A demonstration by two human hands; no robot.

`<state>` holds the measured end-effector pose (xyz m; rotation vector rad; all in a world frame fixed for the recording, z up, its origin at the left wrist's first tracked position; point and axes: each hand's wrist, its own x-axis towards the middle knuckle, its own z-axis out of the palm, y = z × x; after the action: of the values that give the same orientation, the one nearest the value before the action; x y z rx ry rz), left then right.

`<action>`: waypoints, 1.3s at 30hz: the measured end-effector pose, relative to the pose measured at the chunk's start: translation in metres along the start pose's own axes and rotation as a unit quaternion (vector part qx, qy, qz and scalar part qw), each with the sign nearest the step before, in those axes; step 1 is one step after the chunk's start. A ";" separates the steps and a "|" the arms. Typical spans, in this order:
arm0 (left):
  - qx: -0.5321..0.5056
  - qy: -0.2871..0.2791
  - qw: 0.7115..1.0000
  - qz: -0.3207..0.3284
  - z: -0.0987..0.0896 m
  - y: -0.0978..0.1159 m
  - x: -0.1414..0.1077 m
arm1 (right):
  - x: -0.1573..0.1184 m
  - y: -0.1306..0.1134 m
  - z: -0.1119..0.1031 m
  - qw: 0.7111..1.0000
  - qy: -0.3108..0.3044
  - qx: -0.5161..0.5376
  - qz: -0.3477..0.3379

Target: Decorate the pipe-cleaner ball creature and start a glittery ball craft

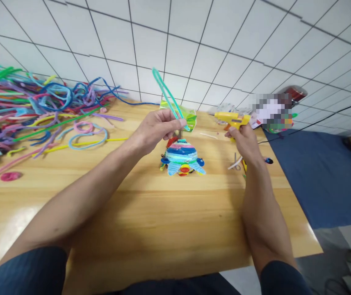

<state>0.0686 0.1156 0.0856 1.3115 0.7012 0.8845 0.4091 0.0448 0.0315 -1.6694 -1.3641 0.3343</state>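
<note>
Pinching the teal stem (155, 73) between the thumb and fingertips of my left hand (160, 127), I have it near its lower end, so the folded length slants up and clear of my palm, with its bend at the top. That grip looks light, enough for something so thin and soft. My right hand (247, 141) is closed round the handle of the glue gun (231, 119), which suits its weight; whether a finger presses the trigger I cannot tell. Its nozzle points left, across towards the stem but well apart from it, which I take as keeping the tip off my skin. Between and a little below my hands, the striped craft (181, 151) sits on the table (151, 229) straight in front of me, touched by neither hand, probably placed there so both sides are equally easy to reach. Behind it lies a green packet (190, 119). The heap of stems (18, 94) spreads along my left, handy, I would say, for the hand doing the pinching, while the scissors (235, 156) lie beside my right wrist, on the tool side. A short white strip (208, 135) lies between craft and gun.
</note>
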 end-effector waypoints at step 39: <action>-0.254 0.027 0.965 -0.062 0.022 0.012 -0.020 | -0.057 -0.120 0.036 0.978 0.178 -0.109 0.002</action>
<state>0.0756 0.0875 0.0995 0.7804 0.5439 0.9248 0.2891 0.0070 0.0865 -1.8059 -1.1589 -0.1149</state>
